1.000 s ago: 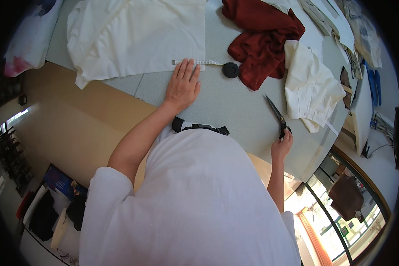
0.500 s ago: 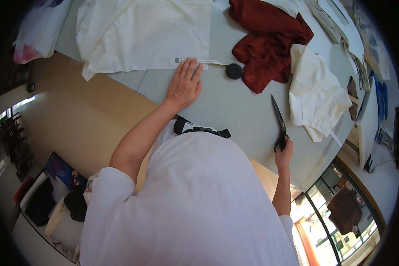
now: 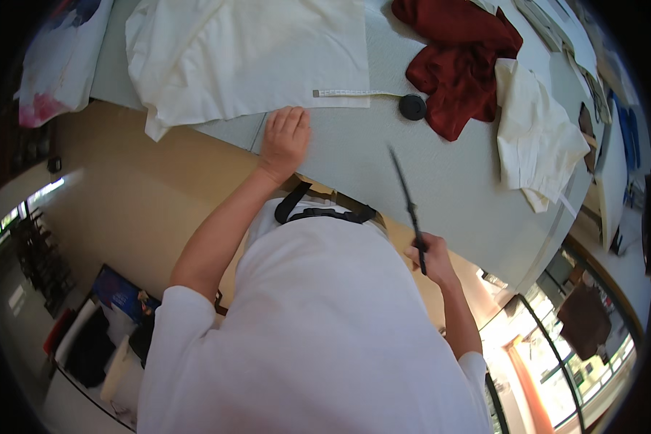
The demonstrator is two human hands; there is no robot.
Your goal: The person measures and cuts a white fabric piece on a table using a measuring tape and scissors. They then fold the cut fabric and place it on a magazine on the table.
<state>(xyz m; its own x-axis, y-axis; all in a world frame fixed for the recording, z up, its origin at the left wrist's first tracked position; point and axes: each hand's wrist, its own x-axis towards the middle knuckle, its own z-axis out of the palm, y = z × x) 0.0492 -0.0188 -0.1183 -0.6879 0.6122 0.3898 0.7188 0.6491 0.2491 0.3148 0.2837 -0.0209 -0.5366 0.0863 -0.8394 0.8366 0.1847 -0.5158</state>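
Note:
Black-handled scissors (image 3: 410,206) are in my right hand (image 3: 432,257), raised by the near table edge. Their dark blade points away and slightly left, seen nearly edge-on. My left hand (image 3: 286,141) rests at the lower edge of a large white cloth (image 3: 253,65), its fingers side by side and slightly bent, its thumb hidden. Across the cloth's lower right corner lies a white measuring tape (image 3: 354,93), pulled from a round black case (image 3: 412,107) that sits just beyond the cloth.
Dark red fabric (image 3: 459,79) lies crumpled beside the tape case. Right of it is a cream gathered garment piece (image 3: 535,137). More folded cloth lies at the far right of the grey table (image 3: 463,195). A pink-stained white cloth (image 3: 58,79) hangs at the far left.
My left hand has slid back off the tape to the cloth's edge. My right hand has brought the scissors left and turned them edge-on. The view has shifted a little.

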